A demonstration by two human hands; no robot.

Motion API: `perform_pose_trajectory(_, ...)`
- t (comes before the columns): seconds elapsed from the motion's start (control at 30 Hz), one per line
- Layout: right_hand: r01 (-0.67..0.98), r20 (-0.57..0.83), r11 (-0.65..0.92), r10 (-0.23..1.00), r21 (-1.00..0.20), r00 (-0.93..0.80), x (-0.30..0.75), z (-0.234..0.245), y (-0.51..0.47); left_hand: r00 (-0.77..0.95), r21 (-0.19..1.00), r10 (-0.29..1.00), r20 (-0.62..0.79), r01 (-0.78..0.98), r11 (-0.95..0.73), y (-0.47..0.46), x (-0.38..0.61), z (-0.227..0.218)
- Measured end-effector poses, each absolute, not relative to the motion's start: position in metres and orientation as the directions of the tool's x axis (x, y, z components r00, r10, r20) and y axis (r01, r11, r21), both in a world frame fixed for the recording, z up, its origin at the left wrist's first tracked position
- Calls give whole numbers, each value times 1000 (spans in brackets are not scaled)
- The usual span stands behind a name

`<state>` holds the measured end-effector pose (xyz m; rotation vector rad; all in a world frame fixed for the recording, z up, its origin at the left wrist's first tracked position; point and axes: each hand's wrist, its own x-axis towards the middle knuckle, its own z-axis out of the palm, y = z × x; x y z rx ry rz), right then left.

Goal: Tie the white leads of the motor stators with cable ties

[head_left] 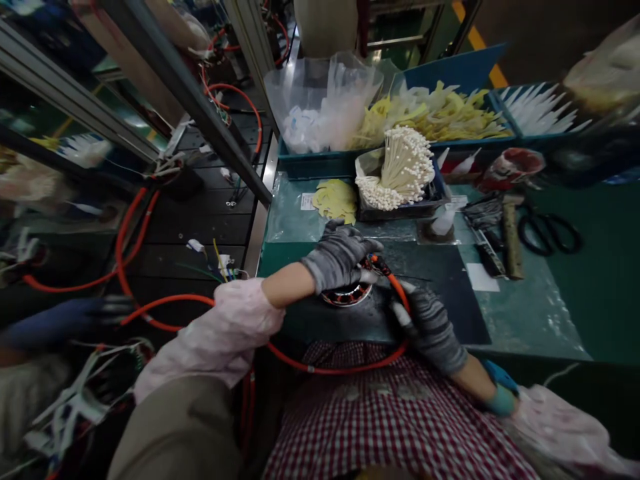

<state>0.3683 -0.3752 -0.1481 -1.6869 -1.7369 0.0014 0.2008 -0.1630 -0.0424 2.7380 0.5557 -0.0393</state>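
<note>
A round stator with copper-orange windings rests on the dark mat in front of me. My left hand, in a grey striped glove, is curled over its far side, hiding much of it. An orange cable rises from the stator's right side, where dark and orange wrapping shows at its end. Fingers of my right hand, gloved alike, are closed around that cable just right of the stator. From there the cable loops down across my checked apron and away to the left.
Behind the mat stand a box of thin white sticks with round tips, a pile of yellow pieces and bins of yellow sleeves. Black scissors lie right. A metal post rises left, near a person's gloved hand.
</note>
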Motion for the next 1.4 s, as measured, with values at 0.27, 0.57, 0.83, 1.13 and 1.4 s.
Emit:
perform_pose_trajectory(0.27, 950, 668, 243, 743, -195, -53, 419, -110, -347, 959, 854, 280, -54, 190, -484, -126, 206, -62)
perform_pose_trajectory(0.57, 727, 565, 442, 820, -526, -90, 366, -77, -368, 886, 678, 461, 38, 316, -664, -154, 200, -52)
perform_pose_trajectory(0.83, 748, 548, 315, 833, -585, 78, 378, -69, -369, 828, 226, 286, 482, 198, -954, -238, 171, -61)
perform_pose_trajectory(1.13, 390, 542, 376, 601, -840, 587, 308, -93, -309, 732, 466, 379, 566, 96, -880, -206, 154, -74)
perform_pose_trajectory(1.4, 451, 679, 578, 728, -680, 92, 314, -127, -292, 438, 515, 896, -70, 785, -344, -60, 179, -74)
